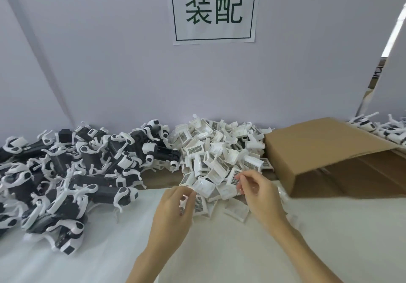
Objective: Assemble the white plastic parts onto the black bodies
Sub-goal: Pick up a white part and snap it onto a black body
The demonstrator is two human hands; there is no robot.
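A heap of white plastic parts [219, 155] with dark grilles lies mid-table against the wall. To its left is a pile of black bodies [66, 173], many with white clips on them. My left hand [173, 210] is at the heap's near edge, its fingers curled round a small white grille part [198, 203]. My right hand [261, 195] reaches into the heap from the right. Its thumb and forefinger pinch a white grille part [234, 178] at the front of the heap.
An open cardboard box [318, 151] lies on its side right of the heap. More black-and-white pieces [377, 126] sit behind it at far right. A white cloth [219, 249] covers the near table. A paper sign [214, 8] hangs on the wall.
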